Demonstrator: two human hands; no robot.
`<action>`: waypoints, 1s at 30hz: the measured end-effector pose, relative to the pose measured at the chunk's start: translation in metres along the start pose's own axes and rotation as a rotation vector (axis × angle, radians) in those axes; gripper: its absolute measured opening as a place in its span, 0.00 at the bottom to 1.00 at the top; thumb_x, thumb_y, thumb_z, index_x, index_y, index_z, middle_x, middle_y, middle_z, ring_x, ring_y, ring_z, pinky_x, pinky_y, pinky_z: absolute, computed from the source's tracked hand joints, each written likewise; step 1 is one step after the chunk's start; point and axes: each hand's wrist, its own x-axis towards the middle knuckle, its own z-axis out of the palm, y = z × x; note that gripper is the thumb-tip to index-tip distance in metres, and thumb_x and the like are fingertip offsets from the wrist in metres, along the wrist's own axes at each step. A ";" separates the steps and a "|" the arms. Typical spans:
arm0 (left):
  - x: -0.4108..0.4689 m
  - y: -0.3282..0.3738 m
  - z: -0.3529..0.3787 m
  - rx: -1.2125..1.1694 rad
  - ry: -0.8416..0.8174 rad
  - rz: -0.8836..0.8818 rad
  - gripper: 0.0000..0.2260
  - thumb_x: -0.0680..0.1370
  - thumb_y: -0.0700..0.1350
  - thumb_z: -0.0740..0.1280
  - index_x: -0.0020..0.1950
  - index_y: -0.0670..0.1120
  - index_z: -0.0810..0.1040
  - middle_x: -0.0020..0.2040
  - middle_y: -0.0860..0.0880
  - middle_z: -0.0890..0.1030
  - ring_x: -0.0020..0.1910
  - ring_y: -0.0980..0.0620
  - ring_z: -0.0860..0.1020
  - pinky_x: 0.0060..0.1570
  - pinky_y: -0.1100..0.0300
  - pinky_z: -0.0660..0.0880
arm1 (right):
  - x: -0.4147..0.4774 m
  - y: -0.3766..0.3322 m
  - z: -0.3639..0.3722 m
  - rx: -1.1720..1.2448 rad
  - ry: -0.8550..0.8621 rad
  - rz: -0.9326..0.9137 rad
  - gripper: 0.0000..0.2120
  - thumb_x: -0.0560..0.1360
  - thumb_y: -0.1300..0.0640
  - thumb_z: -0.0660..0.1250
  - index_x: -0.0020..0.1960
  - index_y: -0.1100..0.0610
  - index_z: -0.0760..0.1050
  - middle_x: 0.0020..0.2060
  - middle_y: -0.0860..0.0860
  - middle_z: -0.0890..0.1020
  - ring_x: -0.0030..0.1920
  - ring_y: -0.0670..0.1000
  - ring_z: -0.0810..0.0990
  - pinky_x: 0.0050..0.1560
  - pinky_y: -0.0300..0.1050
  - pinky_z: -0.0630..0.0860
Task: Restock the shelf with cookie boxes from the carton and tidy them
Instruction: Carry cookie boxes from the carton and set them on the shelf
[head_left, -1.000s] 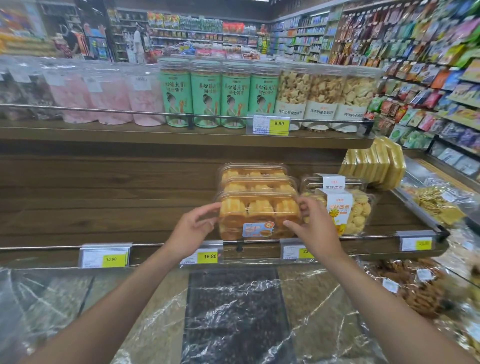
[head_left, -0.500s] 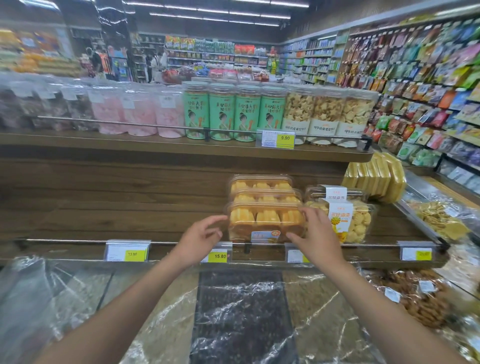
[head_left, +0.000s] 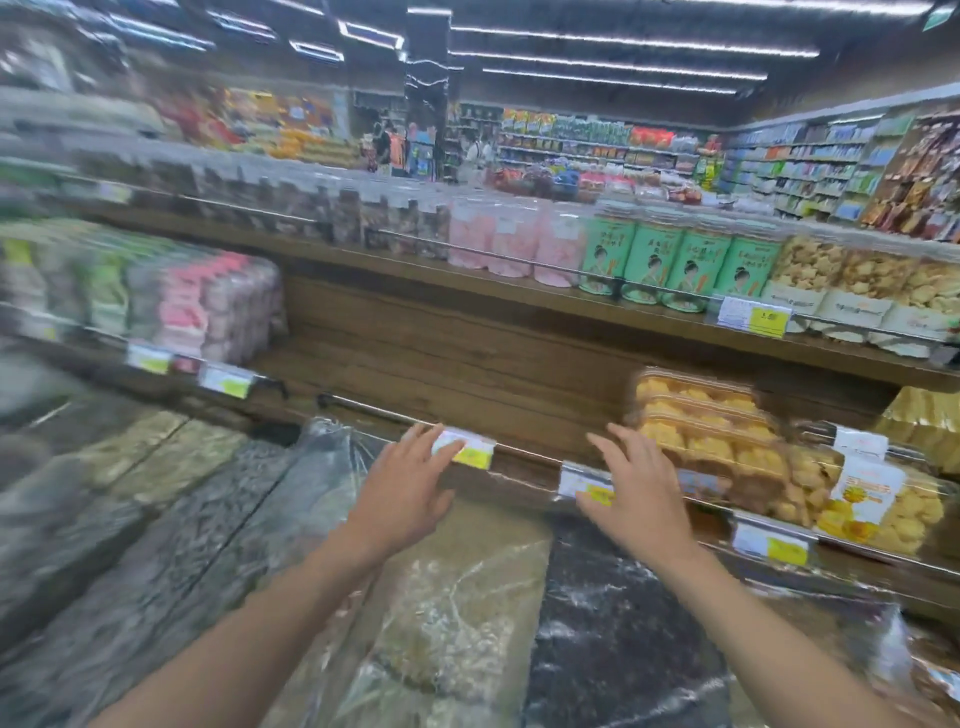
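Heavy motion blur; bright ceiling strips (head_left: 597, 65).

no legible text, apparently (price tags (head_left: 754, 318) too blurry)

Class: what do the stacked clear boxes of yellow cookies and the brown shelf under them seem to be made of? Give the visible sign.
Stacked clear cookie boxes: probably thin glossy plastic; the cookies show through and the lids glint.
Brown shelf: looks like matt wood or wood-look laminate, going by the grain lines.
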 end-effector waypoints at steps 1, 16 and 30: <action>-0.019 -0.016 -0.009 0.020 -0.004 -0.035 0.32 0.76 0.57 0.67 0.81 0.55 0.67 0.82 0.46 0.67 0.82 0.39 0.63 0.76 0.40 0.65 | -0.002 -0.024 0.004 0.000 -0.015 -0.036 0.38 0.71 0.39 0.76 0.77 0.48 0.71 0.76 0.52 0.70 0.77 0.57 0.66 0.76 0.60 0.64; -0.375 -0.235 -0.118 0.110 -0.057 -0.588 0.32 0.84 0.63 0.59 0.86 0.58 0.52 0.87 0.50 0.49 0.86 0.45 0.45 0.83 0.40 0.48 | -0.090 -0.413 0.074 0.170 -0.188 -0.541 0.37 0.72 0.33 0.70 0.77 0.47 0.70 0.76 0.52 0.70 0.77 0.56 0.68 0.77 0.60 0.63; -0.625 -0.339 -0.155 0.102 -0.040 -1.139 0.32 0.81 0.62 0.57 0.85 0.55 0.60 0.86 0.48 0.56 0.85 0.42 0.55 0.81 0.40 0.57 | -0.165 -0.683 0.148 0.261 -0.401 -0.963 0.37 0.71 0.33 0.66 0.77 0.48 0.70 0.77 0.52 0.69 0.77 0.57 0.67 0.76 0.62 0.66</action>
